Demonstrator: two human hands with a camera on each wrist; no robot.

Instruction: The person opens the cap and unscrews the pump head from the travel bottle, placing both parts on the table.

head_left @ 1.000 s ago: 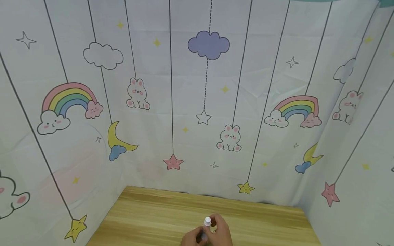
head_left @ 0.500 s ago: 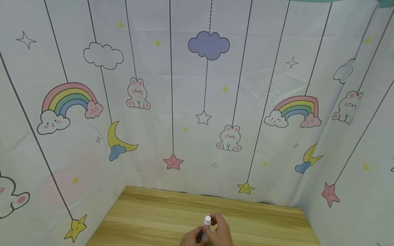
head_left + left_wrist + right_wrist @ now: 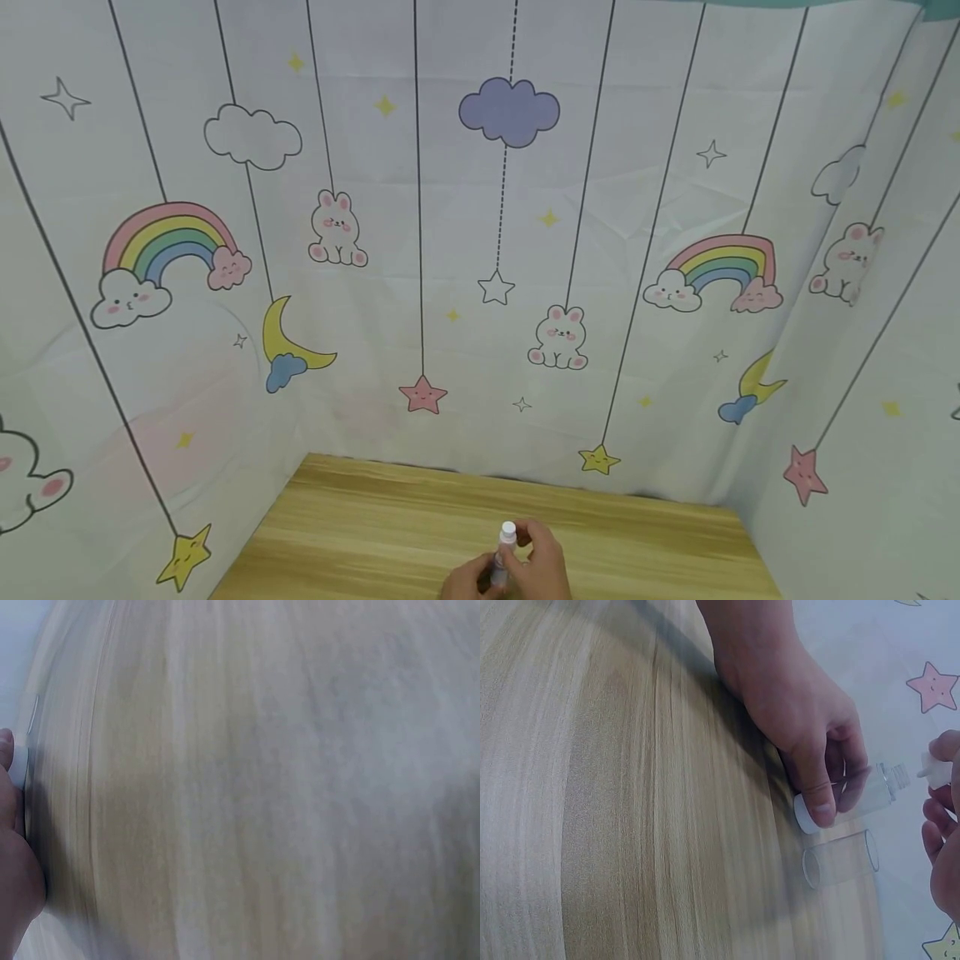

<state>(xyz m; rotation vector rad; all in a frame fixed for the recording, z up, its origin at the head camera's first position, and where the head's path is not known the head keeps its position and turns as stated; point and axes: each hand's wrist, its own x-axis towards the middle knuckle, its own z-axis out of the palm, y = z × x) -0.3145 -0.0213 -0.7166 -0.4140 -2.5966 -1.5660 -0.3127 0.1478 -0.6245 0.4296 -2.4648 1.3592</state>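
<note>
My left hand grips a clear small bottle near its white base, thumb pressed against it. The bottle's threaded neck is bare. My right hand pinches a white bottle top; its short nozzle points at the neck, with a small gap between. Beside the bottle, a clear open cylinder stands parallel to it. In the head view, the left hand is low at the frame's bottom, and the fingers cover much of the bottle. Only the left hand's edge shows in the left wrist view.
The wood-grain table lies under both hands. White cloth printed with rainbows, rabbits and stars hangs around its back and sides.
My right hand has risen slightly and shifted a little to the right with the white top. The left hand has stayed nearly still.
</note>
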